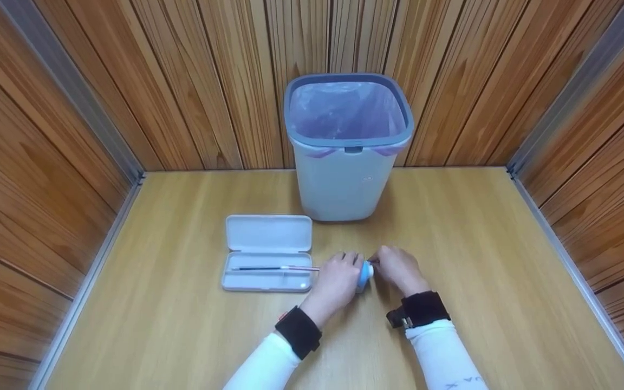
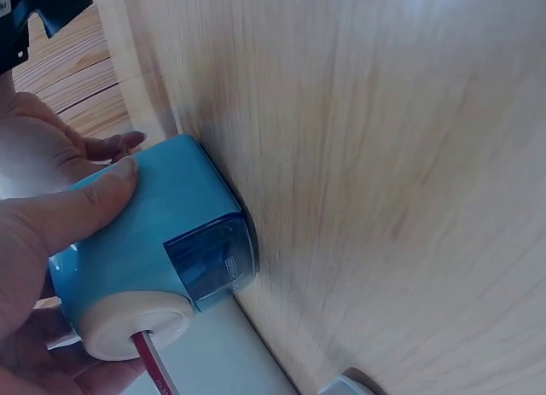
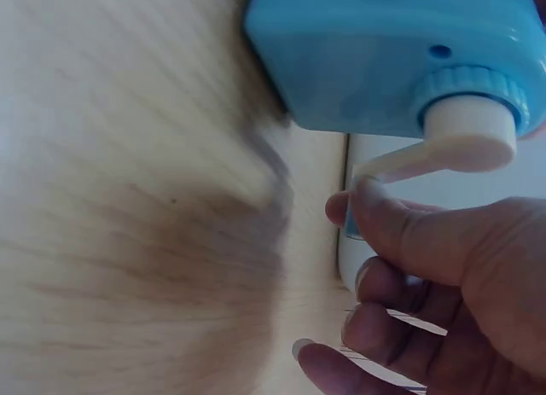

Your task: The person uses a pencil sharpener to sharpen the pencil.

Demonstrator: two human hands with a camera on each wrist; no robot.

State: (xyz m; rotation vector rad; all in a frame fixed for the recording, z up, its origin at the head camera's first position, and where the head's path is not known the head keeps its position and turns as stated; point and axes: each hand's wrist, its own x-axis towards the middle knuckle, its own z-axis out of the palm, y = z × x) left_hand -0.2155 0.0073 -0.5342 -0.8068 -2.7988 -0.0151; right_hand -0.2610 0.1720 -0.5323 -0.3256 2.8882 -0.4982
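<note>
My left hand grips a blue desktop pencil sharpener from above, thumb on its near side. A dark red pencil sticks out of the round white front of the sharpener. In the head view that pencil extends left over an open pencil case. On the opposite side, the right hand pinches the end of the white crank between thumb and index finger, the other fingers loosely curled. The crank's tip is partly hidden by the thumb. A dark clear shavings drawer shows on the sharpener.
A pale bin with a grey rim and a plastic liner stands behind the hands, against the back wall. Wood-patterned panels enclose the wooden tabletop at the back and both sides.
</note>
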